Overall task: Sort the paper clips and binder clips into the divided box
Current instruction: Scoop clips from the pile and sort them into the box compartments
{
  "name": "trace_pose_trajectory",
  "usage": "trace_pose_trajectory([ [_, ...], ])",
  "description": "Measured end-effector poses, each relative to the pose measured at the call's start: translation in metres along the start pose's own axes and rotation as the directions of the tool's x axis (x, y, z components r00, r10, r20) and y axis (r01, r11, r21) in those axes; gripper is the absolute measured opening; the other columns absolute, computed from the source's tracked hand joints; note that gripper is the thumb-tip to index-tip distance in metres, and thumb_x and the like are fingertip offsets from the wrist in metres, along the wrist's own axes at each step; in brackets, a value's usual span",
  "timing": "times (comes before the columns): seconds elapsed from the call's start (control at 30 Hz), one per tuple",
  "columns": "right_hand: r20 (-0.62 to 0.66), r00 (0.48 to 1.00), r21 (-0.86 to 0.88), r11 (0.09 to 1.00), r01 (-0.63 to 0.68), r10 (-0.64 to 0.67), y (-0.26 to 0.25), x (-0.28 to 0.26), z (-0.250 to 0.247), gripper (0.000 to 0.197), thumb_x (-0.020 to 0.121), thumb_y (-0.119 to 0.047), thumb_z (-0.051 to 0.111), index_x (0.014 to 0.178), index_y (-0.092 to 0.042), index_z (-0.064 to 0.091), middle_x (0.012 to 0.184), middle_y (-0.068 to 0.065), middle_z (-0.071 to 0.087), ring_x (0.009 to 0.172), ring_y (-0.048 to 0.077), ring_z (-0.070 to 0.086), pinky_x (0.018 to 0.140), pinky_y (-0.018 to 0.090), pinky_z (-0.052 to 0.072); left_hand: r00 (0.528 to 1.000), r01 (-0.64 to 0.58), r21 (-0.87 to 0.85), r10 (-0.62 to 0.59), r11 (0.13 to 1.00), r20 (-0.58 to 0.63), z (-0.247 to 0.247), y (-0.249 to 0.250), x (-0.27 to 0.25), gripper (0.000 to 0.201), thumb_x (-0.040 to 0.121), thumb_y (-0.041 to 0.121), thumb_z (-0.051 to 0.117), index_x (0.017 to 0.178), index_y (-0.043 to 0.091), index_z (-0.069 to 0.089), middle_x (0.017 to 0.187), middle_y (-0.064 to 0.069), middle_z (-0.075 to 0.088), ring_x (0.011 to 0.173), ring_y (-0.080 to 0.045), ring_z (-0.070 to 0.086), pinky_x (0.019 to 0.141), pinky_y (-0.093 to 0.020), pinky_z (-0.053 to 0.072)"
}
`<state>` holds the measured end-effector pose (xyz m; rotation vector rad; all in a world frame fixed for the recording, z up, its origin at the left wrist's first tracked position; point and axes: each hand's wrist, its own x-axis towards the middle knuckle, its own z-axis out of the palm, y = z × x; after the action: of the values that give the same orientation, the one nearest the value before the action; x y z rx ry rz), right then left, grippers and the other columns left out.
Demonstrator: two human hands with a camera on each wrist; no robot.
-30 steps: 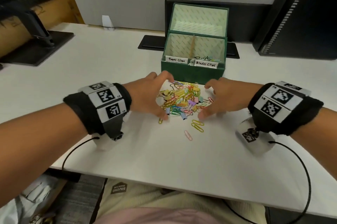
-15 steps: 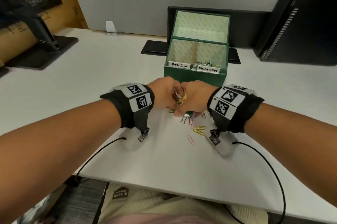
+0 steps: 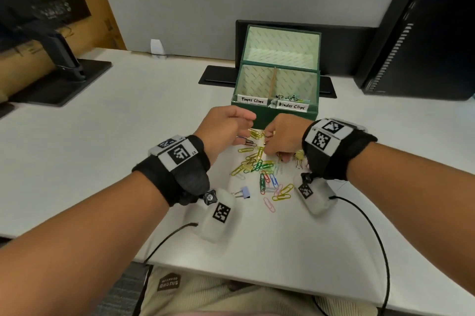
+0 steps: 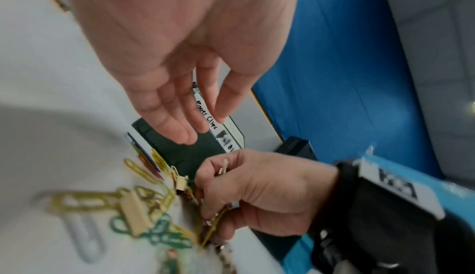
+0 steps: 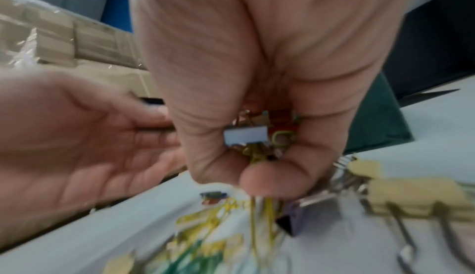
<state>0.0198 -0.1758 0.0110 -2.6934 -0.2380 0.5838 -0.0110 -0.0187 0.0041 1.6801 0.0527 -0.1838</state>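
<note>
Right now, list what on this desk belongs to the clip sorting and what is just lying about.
Job:
- box, labelled Paper Clips and Binder Clips
- paper clips loose on the desk
- blue binder clip
- right hand, gripping a handful of clips
- left hand, open and empty

Lying about:
- monitor stand
- black tower
- black slot behind the box

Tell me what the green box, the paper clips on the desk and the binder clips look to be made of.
Green box: probably stiff card, matte green outside, pale patterned paper lining inside.
Paper clips: bent wire with a glossy coloured coating, likely plastic over metal; thin loops in yellow, green and pink.
Binder clips: painted sheet-metal bodies with bare shiny wire handles. The right hand holds a bunch of clips.
</note>
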Motion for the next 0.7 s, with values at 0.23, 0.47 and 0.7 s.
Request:
trace_pose_trajectory([
  [0.23,-0.019,1.0,0.328,0.944,0.028,-0.023,-0.006,-0.017,-0.037,0.017,0.08,0.005,0.065,0.072,-0.008,0.059,0.064,0.006,0.057,0.048,0.012,0.056,0.054,0.023,0.056,0.98,0.191,-0.539,-0.187,0.82,0.064,0.019,-0.004,0.0,0.032,0.098,0.029,0.047,0.115,0.006,0.062,0.112,-0.014,0.065,0.094,-0.025,0.063,0.087,-0.033,0.051],
  [0.47,0.096,0.982,-0.071,0.982,0.173,-0.166,-0.048,-0.038,-0.046,0.005,0.077,-0.013,0.069,0.081,-0.014,0.065,0.065,0.004,0.068,0.056,0.015,0.062,0.071,0.033,0.058,0.941,0.338,-0.868,-0.128,0.363,0.313,0.061,0.003,-0.015,0.038,0.101,0.028,0.036,0.103,-0.001,0.06,0.089,-0.022,0.061,0.079,-0.037,0.064,0.086,-0.05,0.053],
  [0.7,0.139,0.971,-0.166,0.962,0.217,-0.195,-0.051,-0.048,-0.047,0.037,0.071,-0.031,0.083,0.104,-0.03,0.066,0.1,-0.005,0.07,0.083,0.013,0.07,0.081,0.033,0.06,0.957,0.248,-0.949,-0.201,0.195,0.208,0.063,-0.004,-0.011,0.043,0.091,0.01,0.018,0.11,0.003,0.057,0.116,-0.021,0.055,0.106,-0.036,0.055,0.1,-0.051,0.044],
])
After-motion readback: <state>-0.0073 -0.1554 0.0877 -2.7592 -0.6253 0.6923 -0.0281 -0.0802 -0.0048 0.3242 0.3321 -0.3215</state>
